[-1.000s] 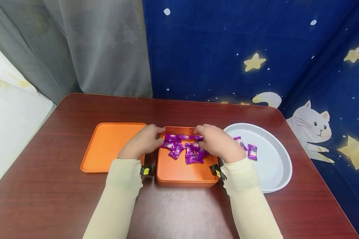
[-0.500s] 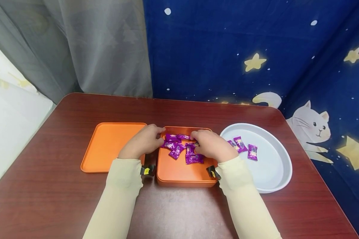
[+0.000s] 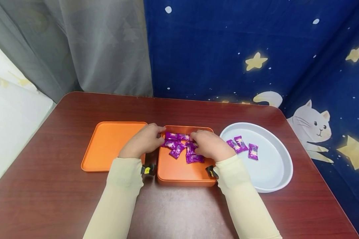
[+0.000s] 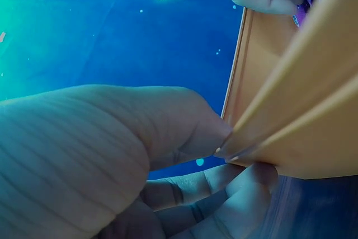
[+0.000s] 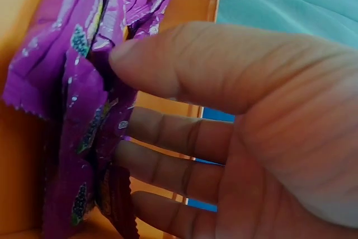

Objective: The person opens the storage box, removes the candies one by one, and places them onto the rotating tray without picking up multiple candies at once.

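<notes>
Landmark: orange box [image 3: 179, 171], on the table [image 3: 179, 212] right in front of you. Your left hand [image 3: 143, 141] is at the box's far left corner, thumb and fingers nearly closed, pinching the rim between them; left wrist view shows the rim caught in that pinch. Your right hand [image 3: 212, 143] is over the box's far right part, half open, fingers slightly bent and spread. Right wrist view: thumb tip touches a purple wrapper, fingertips up against wrappers too, gap between thumb and fingers. Can't tell if any packet is actually pinched.

Purple packets [image 3: 177, 151] lie heaped in the far half of the box, some overlapping, some partly under your right hand, so no sure count. Box's near half shows bare floor. White tray [image 3: 269, 169] sits right of the box, with three more packets [image 3: 253, 151] on its box side: two touching, one just apart. Orange lid [image 3: 107, 146] lies flat left of the box, partly behind your left hand.
</notes>
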The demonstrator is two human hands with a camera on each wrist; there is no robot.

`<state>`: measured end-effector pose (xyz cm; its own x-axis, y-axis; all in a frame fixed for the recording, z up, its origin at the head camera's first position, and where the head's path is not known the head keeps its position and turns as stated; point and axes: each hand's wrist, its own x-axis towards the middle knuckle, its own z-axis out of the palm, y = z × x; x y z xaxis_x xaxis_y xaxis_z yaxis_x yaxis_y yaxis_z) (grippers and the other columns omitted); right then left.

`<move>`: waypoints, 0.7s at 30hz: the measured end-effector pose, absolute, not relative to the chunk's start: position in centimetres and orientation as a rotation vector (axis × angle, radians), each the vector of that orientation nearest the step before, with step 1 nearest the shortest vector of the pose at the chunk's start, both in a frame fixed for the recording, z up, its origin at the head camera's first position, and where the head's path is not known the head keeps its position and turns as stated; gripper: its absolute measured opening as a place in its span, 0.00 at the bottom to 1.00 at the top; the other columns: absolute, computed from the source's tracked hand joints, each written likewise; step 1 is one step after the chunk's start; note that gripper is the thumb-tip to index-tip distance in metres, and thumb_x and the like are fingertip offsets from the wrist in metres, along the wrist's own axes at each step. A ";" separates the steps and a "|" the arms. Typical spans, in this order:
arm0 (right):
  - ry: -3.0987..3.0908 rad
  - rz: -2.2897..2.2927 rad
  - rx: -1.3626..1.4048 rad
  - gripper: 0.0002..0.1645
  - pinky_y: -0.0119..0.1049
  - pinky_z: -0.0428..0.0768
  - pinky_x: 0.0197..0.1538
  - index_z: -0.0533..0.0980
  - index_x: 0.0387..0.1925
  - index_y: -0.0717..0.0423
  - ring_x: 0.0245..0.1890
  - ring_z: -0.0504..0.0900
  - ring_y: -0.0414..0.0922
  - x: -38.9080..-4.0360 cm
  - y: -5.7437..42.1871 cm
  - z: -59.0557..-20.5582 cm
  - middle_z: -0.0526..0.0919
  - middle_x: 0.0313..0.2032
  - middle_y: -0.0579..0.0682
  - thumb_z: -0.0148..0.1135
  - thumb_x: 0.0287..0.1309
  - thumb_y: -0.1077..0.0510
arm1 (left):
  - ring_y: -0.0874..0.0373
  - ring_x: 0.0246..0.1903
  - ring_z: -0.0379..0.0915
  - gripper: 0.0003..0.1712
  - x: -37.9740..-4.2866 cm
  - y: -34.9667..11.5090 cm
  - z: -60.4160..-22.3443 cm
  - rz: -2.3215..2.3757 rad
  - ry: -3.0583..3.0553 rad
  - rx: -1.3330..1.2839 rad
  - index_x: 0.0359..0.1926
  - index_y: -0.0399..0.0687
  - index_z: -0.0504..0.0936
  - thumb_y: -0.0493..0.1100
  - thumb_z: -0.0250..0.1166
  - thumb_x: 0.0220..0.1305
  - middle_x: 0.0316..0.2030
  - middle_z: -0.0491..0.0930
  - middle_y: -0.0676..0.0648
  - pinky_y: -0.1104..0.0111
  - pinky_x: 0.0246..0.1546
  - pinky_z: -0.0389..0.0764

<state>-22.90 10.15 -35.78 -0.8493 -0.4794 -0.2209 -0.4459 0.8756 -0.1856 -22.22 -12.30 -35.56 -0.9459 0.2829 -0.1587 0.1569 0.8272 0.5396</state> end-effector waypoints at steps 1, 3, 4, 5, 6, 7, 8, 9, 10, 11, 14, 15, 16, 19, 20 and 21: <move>2.784 -0.184 -0.694 0.24 0.41 0.79 0.49 0.77 0.47 0.52 0.36 0.73 0.44 -22.9 10.1 -35.8 0.78 0.36 0.48 0.71 0.45 0.57 | 0.51 0.34 0.67 0.28 -22.2 -12.3 -35.6 0.790 2.778 0.339 0.61 0.44 0.73 0.41 0.61 0.59 0.42 0.74 0.42 0.65 0.33 0.78; 2.786 -0.182 -0.684 0.25 0.41 0.79 0.49 0.77 0.47 0.52 0.37 0.73 0.44 -22.9 10.1 -35.8 0.78 0.37 0.48 0.72 0.44 0.57 | 0.51 0.34 0.67 0.28 -22.2 -12.3 -35.6 0.789 2.778 0.338 0.61 0.44 0.73 0.41 0.61 0.59 0.42 0.74 0.42 0.65 0.35 0.79; 2.790 -0.181 -0.689 0.24 0.42 0.79 0.49 0.77 0.47 0.52 0.37 0.74 0.44 -22.9 10.1 -35.8 0.78 0.37 0.48 0.72 0.45 0.57 | 0.51 0.34 0.67 0.28 -22.2 -12.3 -35.5 0.789 2.779 0.341 0.61 0.44 0.73 0.41 0.61 0.59 0.42 0.74 0.42 0.64 0.36 0.79; 2.796 -0.181 -0.692 0.23 0.41 0.79 0.49 0.77 0.47 0.52 0.37 0.73 0.44 -22.9 10.1 -35.8 0.78 0.36 0.48 0.71 0.45 0.57 | 0.51 0.35 0.67 0.28 -22.2 -12.3 -35.5 0.790 2.780 0.343 0.61 0.44 0.73 0.41 0.61 0.59 0.43 0.74 0.42 0.63 0.36 0.79; 2.804 -0.183 -0.698 0.21 0.41 0.79 0.48 0.77 0.45 0.53 0.36 0.73 0.44 -22.9 10.0 -35.9 0.78 0.36 0.49 0.70 0.46 0.58 | 0.51 0.35 0.67 0.27 -22.2 -12.4 -35.5 0.790 2.781 0.347 0.61 0.44 0.73 0.41 0.61 0.59 0.43 0.74 0.42 0.63 0.37 0.79; 2.813 -0.183 -0.702 0.19 0.41 0.79 0.47 0.77 0.44 0.53 0.35 0.73 0.44 -22.9 10.0 -35.9 0.77 0.35 0.48 0.69 0.47 0.58 | 0.51 0.35 0.67 0.27 -22.2 -12.3 -35.5 0.790 2.783 0.349 0.61 0.44 0.73 0.41 0.61 0.59 0.44 0.74 0.42 0.63 0.38 0.79; 2.820 -0.182 -0.707 0.17 0.40 0.79 0.45 0.78 0.42 0.53 0.34 0.73 0.44 -22.9 10.0 -36.0 0.77 0.33 0.48 0.68 0.48 0.59 | 0.51 0.35 0.67 0.28 -22.2 -12.3 -35.5 0.792 2.782 0.351 0.61 0.43 0.73 0.41 0.61 0.59 0.44 0.74 0.42 0.62 0.38 0.79; 2.827 -0.181 -0.709 0.14 0.39 0.79 0.43 0.78 0.40 0.53 0.33 0.73 0.44 -23.0 10.0 -36.0 0.76 0.32 0.48 0.67 0.49 0.59 | 0.51 0.35 0.67 0.27 -22.2 -12.3 -35.4 0.792 2.783 0.354 0.61 0.43 0.73 0.41 0.60 0.59 0.44 0.74 0.42 0.62 0.39 0.79; 2.832 -0.183 -0.713 0.11 0.38 0.78 0.41 0.78 0.38 0.54 0.32 0.72 0.45 -23.0 10.0 -36.1 0.75 0.31 0.48 0.65 0.49 0.60 | 0.50 0.36 0.67 0.27 -22.2 -12.3 -35.4 0.793 2.783 0.355 0.61 0.43 0.73 0.41 0.60 0.59 0.45 0.74 0.42 0.62 0.40 0.79; 2.836 -0.182 -0.714 0.08 0.37 0.78 0.39 0.77 0.35 0.54 0.31 0.72 0.45 -23.1 10.0 -36.1 0.75 0.30 0.48 0.64 0.50 0.60 | 0.50 0.36 0.67 0.27 -22.2 -12.3 -35.4 0.791 2.783 0.355 0.61 0.43 0.73 0.41 0.60 0.59 0.45 0.74 0.42 0.61 0.40 0.79; 2.848 -0.186 -0.723 0.04 0.36 0.76 0.36 0.76 0.31 0.54 0.29 0.71 0.45 -23.2 10.0 -36.2 0.74 0.27 0.49 0.62 0.50 0.61 | 0.51 0.36 0.68 0.27 -22.2 -12.3 -35.4 0.793 2.777 0.351 0.61 0.44 0.73 0.41 0.60 0.59 0.45 0.74 0.42 0.61 0.41 0.80; 2.852 -0.189 -0.729 0.03 0.36 0.76 0.35 0.76 0.30 0.54 0.28 0.71 0.45 -23.2 10.0 -36.2 0.74 0.27 0.49 0.62 0.50 0.61 | 0.51 0.36 0.68 0.27 -22.2 -12.3 -35.4 0.792 2.776 0.349 0.61 0.44 0.73 0.41 0.60 0.59 0.45 0.74 0.42 0.61 0.41 0.80; 2.858 -0.190 -0.737 0.03 0.36 0.76 0.35 0.76 0.29 0.53 0.28 0.71 0.45 -23.3 10.0 -36.2 0.74 0.26 0.49 0.62 0.50 0.62 | 0.51 0.36 0.68 0.28 -22.2 -12.3 -35.4 0.793 2.774 0.347 0.61 0.44 0.73 0.41 0.60 0.59 0.44 0.74 0.42 0.61 0.41 0.80; 2.875 -0.199 -0.754 0.03 0.37 0.75 0.35 0.74 0.27 0.52 0.27 0.71 0.45 -23.3 10.1 -36.1 0.74 0.25 0.49 0.60 0.52 0.62 | 0.51 0.36 0.68 0.28 -22.2 -12.4 -35.5 0.795 2.773 0.346 0.61 0.44 0.73 0.41 0.60 0.59 0.44 0.74 0.42 0.61 0.42 0.80; 2.880 -0.201 -0.758 0.03 0.37 0.75 0.35 0.73 0.26 0.52 0.27 0.71 0.45 -23.4 10.1 -36.1 0.74 0.24 0.49 0.59 0.52 0.62 | 0.51 0.36 0.68 0.27 -22.2 -12.4 -35.5 0.796 2.773 0.346 0.61 0.44 0.73 0.41 0.60 0.59 0.44 0.74 0.42 0.61 0.42 0.80; 2.885 -0.200 -0.760 0.04 0.37 0.75 0.35 0.73 0.26 0.52 0.27 0.71 0.45 -23.4 10.1 -36.1 0.74 0.24 0.49 0.58 0.53 0.62 | 0.50 0.36 0.68 0.27 -22.2 -12.4 -35.5 0.797 2.774 0.346 0.61 0.44 0.73 0.41 0.60 0.59 0.44 0.74 0.42 0.60 0.43 0.80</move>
<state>-23.43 10.07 -36.07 -0.8601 -0.4979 -0.1114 -0.4777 0.8626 -0.1666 -22.23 -12.43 -35.47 -0.9446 0.2877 -0.1579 0.1599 0.8237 0.5440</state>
